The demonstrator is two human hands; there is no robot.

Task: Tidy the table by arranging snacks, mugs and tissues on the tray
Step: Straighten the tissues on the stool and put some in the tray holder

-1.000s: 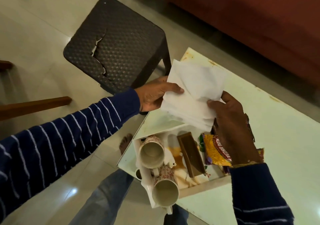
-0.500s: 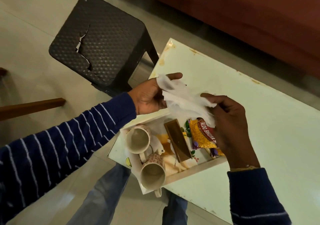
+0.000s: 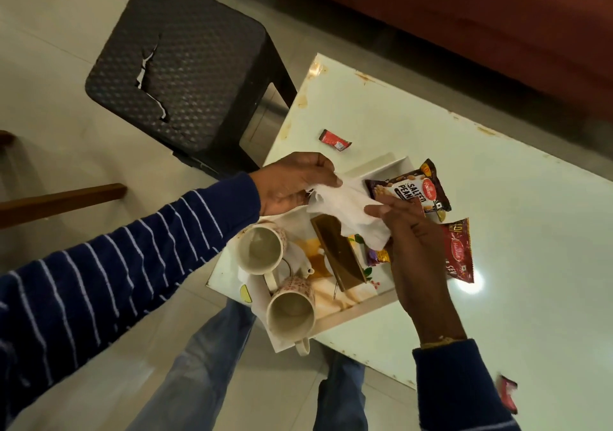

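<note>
A white tissue [image 3: 348, 210] is stretched between my left hand [image 3: 292, 182] and my right hand [image 3: 411, 231], just above the white tray [image 3: 361, 309]. My left fingers pinch its upper corner; my right fingers press its lower part. In the tray lie two patterned mugs [image 3: 262, 248] [image 3: 290, 309] on their sides, a brown box [image 3: 338, 256] and a yellow-purple snack packet [image 3: 378, 255], partly hidden by my right hand. A salted peanuts packet [image 3: 411, 187] rests at the tray's far corner. A red snack packet [image 3: 459, 248] lies beside the tray.
The tray sits at the near-left corner of a pale table [image 3: 497, 198]. A small red sachet [image 3: 335, 139] lies on the table beyond the tray; another red wrapper [image 3: 509, 394] is near the front edge. A cracked dark stool [image 3: 179, 66] stands left, a brown sofa [image 3: 464, 16] behind.
The tissue was held up wide and flat; both hands have folded it smaller and lowered it toward the tray. The peanuts and red packets have come into view.
</note>
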